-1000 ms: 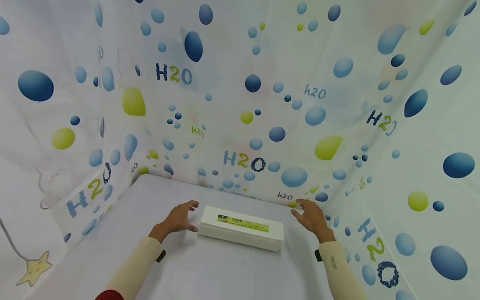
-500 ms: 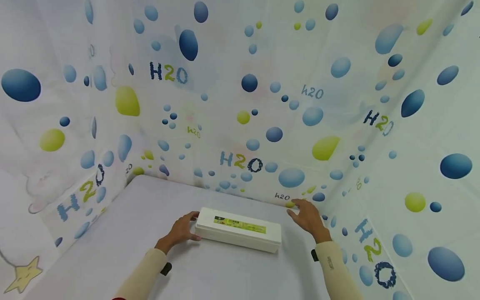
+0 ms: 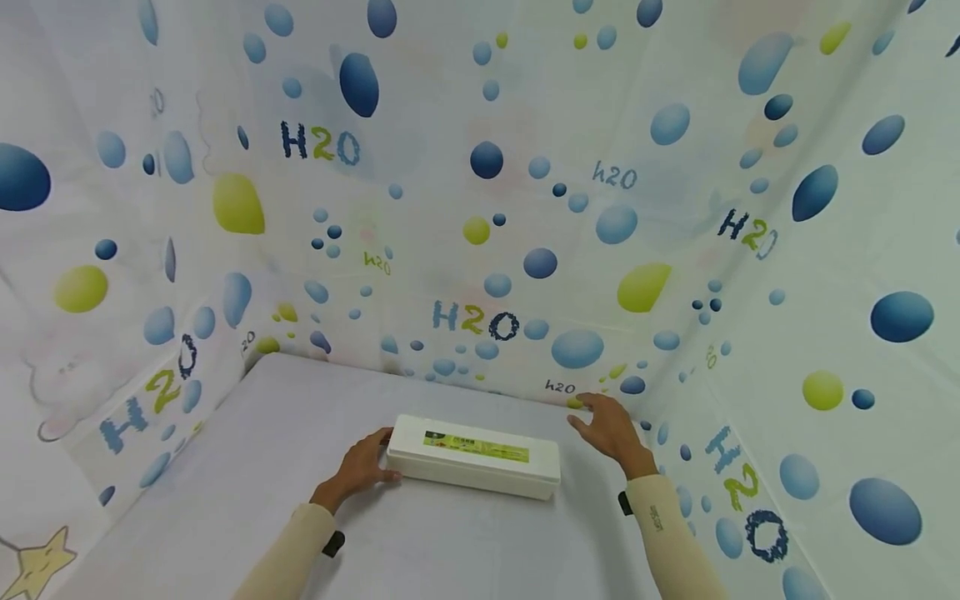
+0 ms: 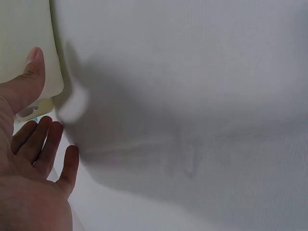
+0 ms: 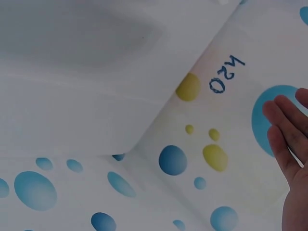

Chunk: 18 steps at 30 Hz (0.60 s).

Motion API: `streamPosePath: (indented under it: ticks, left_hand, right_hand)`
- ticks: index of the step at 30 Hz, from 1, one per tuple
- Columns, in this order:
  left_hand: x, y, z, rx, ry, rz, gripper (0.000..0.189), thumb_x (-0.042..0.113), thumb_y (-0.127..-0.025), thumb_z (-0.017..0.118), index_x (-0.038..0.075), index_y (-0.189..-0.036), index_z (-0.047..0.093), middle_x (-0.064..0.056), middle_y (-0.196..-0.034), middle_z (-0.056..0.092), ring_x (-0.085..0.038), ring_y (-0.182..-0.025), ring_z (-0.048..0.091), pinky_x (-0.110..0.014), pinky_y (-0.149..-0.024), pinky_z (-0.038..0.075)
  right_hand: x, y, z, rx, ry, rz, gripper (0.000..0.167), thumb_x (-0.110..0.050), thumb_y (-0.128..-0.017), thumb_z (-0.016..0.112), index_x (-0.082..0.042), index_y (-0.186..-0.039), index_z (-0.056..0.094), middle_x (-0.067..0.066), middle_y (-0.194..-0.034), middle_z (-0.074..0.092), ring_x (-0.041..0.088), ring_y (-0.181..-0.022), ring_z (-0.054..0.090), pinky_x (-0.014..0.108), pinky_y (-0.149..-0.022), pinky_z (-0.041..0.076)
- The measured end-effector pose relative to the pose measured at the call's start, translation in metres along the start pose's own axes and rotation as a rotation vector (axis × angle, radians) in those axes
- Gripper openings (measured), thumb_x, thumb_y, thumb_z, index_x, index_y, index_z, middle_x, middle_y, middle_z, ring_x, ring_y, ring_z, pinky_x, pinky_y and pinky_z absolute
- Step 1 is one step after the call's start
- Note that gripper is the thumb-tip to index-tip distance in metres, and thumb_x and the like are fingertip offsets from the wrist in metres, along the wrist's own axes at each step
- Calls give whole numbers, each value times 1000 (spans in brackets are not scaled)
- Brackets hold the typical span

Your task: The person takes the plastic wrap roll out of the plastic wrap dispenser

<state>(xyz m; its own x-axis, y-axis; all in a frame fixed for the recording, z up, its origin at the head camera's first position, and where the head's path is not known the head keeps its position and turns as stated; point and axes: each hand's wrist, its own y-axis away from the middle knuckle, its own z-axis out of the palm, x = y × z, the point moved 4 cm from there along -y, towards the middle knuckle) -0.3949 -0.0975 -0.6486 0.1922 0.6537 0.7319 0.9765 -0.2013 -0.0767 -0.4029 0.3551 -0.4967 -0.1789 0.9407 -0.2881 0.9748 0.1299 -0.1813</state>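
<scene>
One white box (image 3: 474, 475) with one green label (image 3: 476, 447) lies between two unclenched hands: the left hand (image 3: 356, 467) loosely spread at one end, contact unclear; the right hand (image 3: 612, 429), holding nothing, apart.

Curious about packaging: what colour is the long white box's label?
The rectangular label is mostly yellow-green, clearest in the head view.

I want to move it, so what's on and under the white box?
The box has a green label on top. It sits on the table; whatever lies directly beneath is hidden.
</scene>
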Motion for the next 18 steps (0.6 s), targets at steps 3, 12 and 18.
streamPosePath:
  ticks: [3, 12, 18]
  left_hand:
    - [0, 3, 2, 9, -12, 10, 92, 16, -80, 98, -7, -154, 50, -28, -153, 62, -53, -148, 53, -69, -123, 37]
    - [3, 4, 4, 39, -34, 1, 90, 18, -82, 97, -5, -154, 50, -28, -153, 62, -52, -141, 56, -69, -121, 40]
    - [5, 2, 5, 37, -42, -2, 90, 16, -81, 97, -5, -154, 49, -29, -154, 60, -54, -142, 55, -71, -120, 39]
  right_hand:
    - [-1, -2, 3, -5, -2, -14, 55, -32, -100, 78, 1, -143, 68, 21, -135, 76, 43, -126, 72, 59, -107, 57]
    - [-5, -5, 5, -24, -30, -31, 52, -30, -98, 80, -1, -141, 71, 20, -138, 76, 43, -124, 73, 58, -104, 59]
    - [-8, -3, 9, -58, -46, -31, 59, -29, -96, 83, -1, -146, 67, 21, -144, 72, 43, -126, 73, 59, -106, 58]
